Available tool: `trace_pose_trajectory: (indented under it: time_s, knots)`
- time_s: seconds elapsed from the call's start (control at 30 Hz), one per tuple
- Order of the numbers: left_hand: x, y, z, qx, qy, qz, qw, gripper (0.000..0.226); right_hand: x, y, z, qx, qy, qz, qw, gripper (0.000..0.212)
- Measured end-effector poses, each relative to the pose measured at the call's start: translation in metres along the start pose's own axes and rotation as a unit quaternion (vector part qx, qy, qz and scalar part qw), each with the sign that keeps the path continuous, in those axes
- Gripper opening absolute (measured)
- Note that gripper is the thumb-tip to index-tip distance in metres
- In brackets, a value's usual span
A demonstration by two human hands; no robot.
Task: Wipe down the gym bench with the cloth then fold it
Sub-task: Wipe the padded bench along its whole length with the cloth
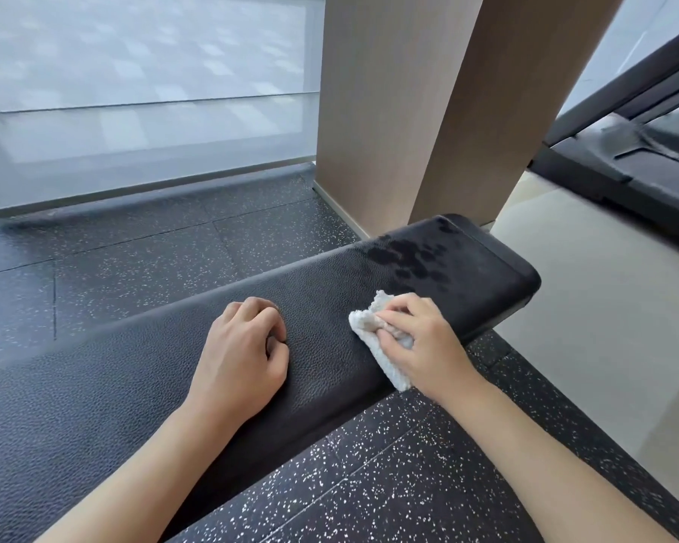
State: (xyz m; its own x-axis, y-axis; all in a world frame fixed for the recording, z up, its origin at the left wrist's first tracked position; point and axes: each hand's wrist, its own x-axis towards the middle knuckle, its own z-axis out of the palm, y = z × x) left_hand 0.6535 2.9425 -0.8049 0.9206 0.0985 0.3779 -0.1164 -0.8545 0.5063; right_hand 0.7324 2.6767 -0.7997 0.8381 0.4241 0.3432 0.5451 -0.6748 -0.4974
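A black padded gym bench (142, 370) runs from the lower left to the upper right, with wet streaks near its far end. My right hand (420, 342) grips a bunched white cloth (369, 331) and presses it on the bench's top near the front edge. My left hand (244, 346) rests on the bench's middle with its fingers curled under, holding nothing.
Black speckled rubber flooring (389, 476) lies around the bench. A tan wooden column (389, 111) rises just beyond the bench's far end. A window with a grey blind (142, 92) fills the upper left. A dark machine base (635, 162) sits at the upper right on pale tiles.
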Motion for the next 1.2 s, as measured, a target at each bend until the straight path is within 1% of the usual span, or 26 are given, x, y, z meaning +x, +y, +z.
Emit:
trace_pose_trajectory:
  time_s: [0.1,0.13,0.2,0.27,0.37,0.43,0.5,0.57,0.63,0.7,0.73,0.8,0.87,0.93,1.0,1.03,1.07,1.1,1.2]
  knots:
    - [0.0,-0.001,0.001,0.006,-0.001,0.003,1.0,0.007,0.034,0.017,-0.006,-0.02,0.043,0.1,0.994,0.022]
    - [0.0,0.0,0.001,0.005,-0.001,0.003,1.0,0.006,0.043,0.016,-0.004,-0.028,0.045,0.122,0.991,0.023]
    - [0.0,0.001,0.0,0.004,-0.002,0.0,1.0,0.006,0.051,0.003,0.006,-0.04,0.039,0.132,0.99,0.028]
    - [-0.001,0.003,-0.001,0.001,-0.005,-0.005,1.0,0.006,0.043,-0.021,0.02,-0.025,0.03,0.098,0.994,0.03]
    - [-0.001,0.003,-0.003,-0.002,-0.014,-0.009,1.0,0.007,0.01,-0.054,0.032,0.022,0.003,0.013,1.0,0.028]
    - [-0.001,0.002,-0.002,-0.004,-0.017,-0.012,1.0,0.01,-0.013,-0.057,0.029,0.048,-0.022,-0.034,0.998,0.026]
    - [-0.001,0.002,-0.002,-0.007,-0.013,-0.012,1.0,0.008,-0.022,-0.037,0.017,0.038,-0.02,-0.047,0.998,0.024]
    - [0.0,0.003,-0.002,-0.006,-0.011,-0.01,1.0,0.006,-0.014,-0.001,-0.002,0.005,0.025,0.004,1.0,0.022]
    - [0.0,0.004,-0.001,-0.003,-0.011,-0.01,1.0,0.005,0.003,0.033,-0.022,-0.022,0.074,0.098,0.992,0.023]
    - [0.0,0.005,-0.001,0.003,-0.012,-0.01,1.0,0.005,0.016,0.047,-0.03,-0.036,0.099,0.169,0.98,0.025]
    - [0.001,0.005,-0.001,0.007,-0.012,-0.01,1.0,0.005,0.02,0.043,-0.027,-0.04,0.102,0.18,0.977,0.024]
    - [0.0,0.005,-0.001,0.01,-0.012,-0.012,1.0,0.004,0.018,0.019,-0.01,-0.046,0.089,0.156,0.983,0.023]
    - [0.0,0.005,-0.002,0.01,-0.013,-0.014,1.0,0.006,0.007,-0.014,0.012,-0.035,0.071,0.089,0.993,0.023]
    - [-0.001,0.005,-0.003,0.007,-0.016,-0.014,1.0,0.009,-0.01,-0.048,0.027,-0.004,0.037,0.015,0.999,0.022]
    - [-0.001,0.005,-0.003,0.004,-0.015,-0.013,1.0,0.006,-0.025,-0.062,0.033,0.039,-0.007,-0.051,0.998,0.022]
    - [-0.001,0.004,-0.003,0.002,-0.014,-0.012,1.0,0.006,-0.027,-0.057,0.031,0.052,-0.017,-0.075,0.996,0.023]
    - [-0.001,0.003,-0.002,0.0,-0.013,-0.011,1.0,0.006,-0.025,-0.046,0.027,0.048,-0.017,-0.083,0.995,0.023]
    - [-0.001,0.002,-0.002,-0.001,-0.011,-0.009,1.0,0.006,-0.022,-0.031,0.021,0.035,-0.008,-0.071,0.997,0.022]
    - [-0.001,0.001,0.001,0.004,-0.008,-0.005,1.0,0.006,-0.006,0.021,-0.009,0.0,0.077,0.042,0.996,0.021]
